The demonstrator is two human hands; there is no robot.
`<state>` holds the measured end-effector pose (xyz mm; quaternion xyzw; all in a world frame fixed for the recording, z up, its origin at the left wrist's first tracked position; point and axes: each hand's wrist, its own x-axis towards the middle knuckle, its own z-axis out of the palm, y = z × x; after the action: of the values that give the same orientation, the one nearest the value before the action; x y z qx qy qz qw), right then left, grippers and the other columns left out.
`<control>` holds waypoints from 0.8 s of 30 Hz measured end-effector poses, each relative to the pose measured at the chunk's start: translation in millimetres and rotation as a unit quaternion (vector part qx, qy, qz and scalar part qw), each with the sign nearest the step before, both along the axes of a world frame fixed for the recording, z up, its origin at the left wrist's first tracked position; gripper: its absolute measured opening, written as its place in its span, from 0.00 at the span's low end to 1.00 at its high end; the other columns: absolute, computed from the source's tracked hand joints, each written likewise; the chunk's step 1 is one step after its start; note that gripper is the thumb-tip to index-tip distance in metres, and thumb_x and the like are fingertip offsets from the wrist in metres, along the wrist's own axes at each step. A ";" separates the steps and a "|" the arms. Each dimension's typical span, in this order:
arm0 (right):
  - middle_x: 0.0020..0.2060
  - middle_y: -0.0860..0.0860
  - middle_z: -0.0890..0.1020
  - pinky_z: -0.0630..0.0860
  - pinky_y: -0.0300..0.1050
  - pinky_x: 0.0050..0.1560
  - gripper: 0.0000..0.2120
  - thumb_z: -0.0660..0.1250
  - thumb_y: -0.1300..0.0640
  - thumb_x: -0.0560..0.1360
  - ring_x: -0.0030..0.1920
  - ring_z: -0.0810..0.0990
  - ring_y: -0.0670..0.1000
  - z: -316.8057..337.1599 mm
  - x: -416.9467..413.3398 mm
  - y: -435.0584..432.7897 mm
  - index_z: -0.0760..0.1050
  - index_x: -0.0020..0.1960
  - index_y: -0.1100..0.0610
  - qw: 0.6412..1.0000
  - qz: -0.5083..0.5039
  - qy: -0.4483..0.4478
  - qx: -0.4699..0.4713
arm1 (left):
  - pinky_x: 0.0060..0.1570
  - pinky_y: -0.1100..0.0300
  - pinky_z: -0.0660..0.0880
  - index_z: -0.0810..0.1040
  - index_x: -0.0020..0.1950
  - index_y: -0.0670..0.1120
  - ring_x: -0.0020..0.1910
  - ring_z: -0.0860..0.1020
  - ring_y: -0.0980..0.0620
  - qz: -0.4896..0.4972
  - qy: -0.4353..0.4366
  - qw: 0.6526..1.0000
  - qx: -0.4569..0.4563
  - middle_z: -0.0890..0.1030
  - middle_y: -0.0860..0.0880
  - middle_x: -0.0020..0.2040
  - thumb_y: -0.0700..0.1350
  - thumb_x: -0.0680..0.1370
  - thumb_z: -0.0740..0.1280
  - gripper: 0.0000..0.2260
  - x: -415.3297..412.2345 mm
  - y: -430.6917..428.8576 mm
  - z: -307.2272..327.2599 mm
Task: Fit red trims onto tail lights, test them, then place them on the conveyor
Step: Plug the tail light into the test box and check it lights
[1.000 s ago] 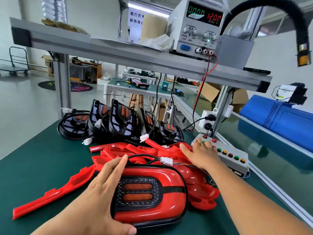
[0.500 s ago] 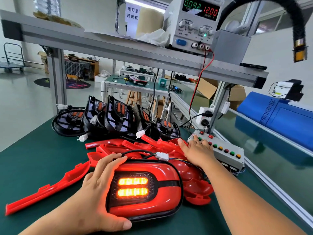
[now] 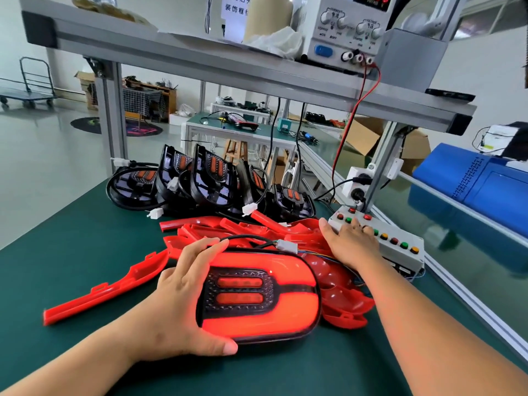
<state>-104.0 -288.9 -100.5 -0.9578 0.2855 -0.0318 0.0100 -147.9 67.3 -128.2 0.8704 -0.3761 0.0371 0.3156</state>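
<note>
Left hand (image 3: pixel 183 284) grips left end of red oval tail light (image 3: pixel 285 310), thumb on near edge, fingers over top. Light lies flat on green tabletop (image 3: pixel 71 252), red surround lit. Right hand (image 3: pixel 351 244) flat, fingertips on grey push-button box (image 3: pixel 400 250). Loose red plastic trims (image 3: pixel 243 227) piled just behind.

L hand (image 3: pixel 183 284) gripping lit tail light (image 3: pixel 260 292), R hand (image 3: pixel 353 244) on button box (image 3: pixel 400 247)

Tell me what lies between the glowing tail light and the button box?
Head view: loose red trims fill the gap from tail light to button box, with a white connector and thin wires on top.
</note>
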 end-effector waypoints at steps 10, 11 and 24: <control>0.79 0.56 0.55 0.55 0.59 0.73 0.49 0.36 0.24 0.72 0.75 0.55 0.63 5.0 -3.9 3.2 0.60 0.78 0.58 1.000 0.001 0.012 0.010 | 0.73 0.55 0.52 0.34 0.69 0.74 0.69 0.41 0.77 0.004 0.004 1.000 0.012 0.41 0.72 0.71 0.79 0.52 0.69 0.57 -1.9 0.5 2.4; 0.79 0.56 0.55 0.54 0.59 0.73 0.49 0.36 0.25 0.72 0.75 0.55 0.63 5.5 -4.0 3.1 0.61 0.77 0.58 1.000 0.002 0.013 0.011 | 0.73 0.54 0.52 0.36 0.70 0.72 0.69 0.41 0.77 0.004 0.002 1.000 0.012 0.41 0.72 0.70 0.78 0.53 0.70 0.57 -2.0 0.6 2.6; 0.78 0.55 0.59 0.57 0.60 0.71 0.47 0.36 0.26 0.73 0.74 0.57 0.61 7.7 -6.2 1.7 0.62 0.77 0.58 1.000 0.004 0.010 0.002 | 0.71 0.55 0.54 0.41 0.72 0.68 0.70 0.43 0.76 0.002 0.001 1.000 -0.001 0.42 0.73 0.70 0.79 0.53 0.69 0.56 -0.4 1.4 0.8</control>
<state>-110.2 -287.2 -92.8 -0.9592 0.2817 -0.0221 0.0092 -148.2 68.6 -127.5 0.8707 -0.3743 0.0372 0.3168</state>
